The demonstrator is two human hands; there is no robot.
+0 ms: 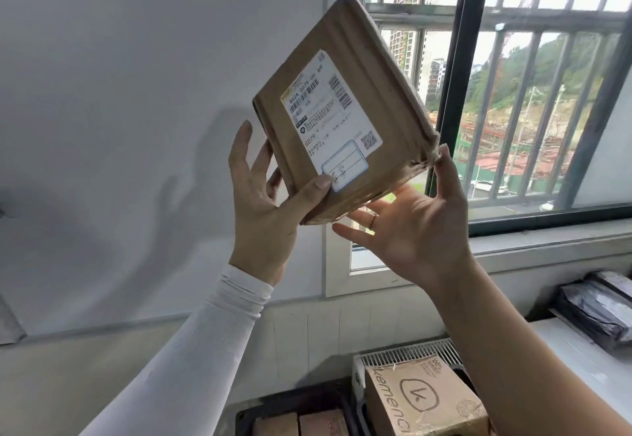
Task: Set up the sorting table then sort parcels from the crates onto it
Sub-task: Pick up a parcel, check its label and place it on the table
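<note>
Fingers (pixel 239 148): left hand (pixel 263 210) pinches tilted brown labelled parcel (pixel 372 93); right hand (pixel 417 227) spread beneath.

Plain grey wall (pixel 136 93) at left; barred, dark-framed window (pixel 533 93) at right (daylight, tower blocks beyond); pale sill (pixel 547 244) beneath.

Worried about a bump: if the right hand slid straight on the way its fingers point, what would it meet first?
Likely the left hand, which grips the cardboard box just beyond the right hand; depth is unclear.
</note>
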